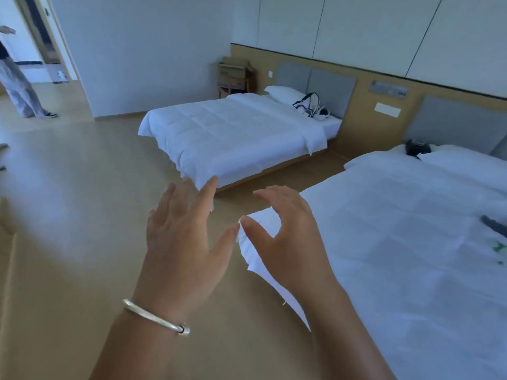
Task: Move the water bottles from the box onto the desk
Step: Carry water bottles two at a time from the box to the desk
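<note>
Both of my hands are raised in front of me over the tan floor and hold nothing. My left hand point(182, 237), with a silver bangle on its wrist, has its fingers spread and straight. My right hand point(285, 237) has loosely curved fingers, the thumb apart from them, above the corner of the near bed. A cardboard box point(234, 64) sits on a small wooden stand at the far wall beside the far bed. No water bottles and no desk show in this view.
Two beds with white covers fill the right side: a far bed point(233, 133) with a bag by its pillow, and a near bed point(411, 242) with small dark items. A person point(16, 78) stands by the doorway at far left. Open floor point(82, 187) lies left.
</note>
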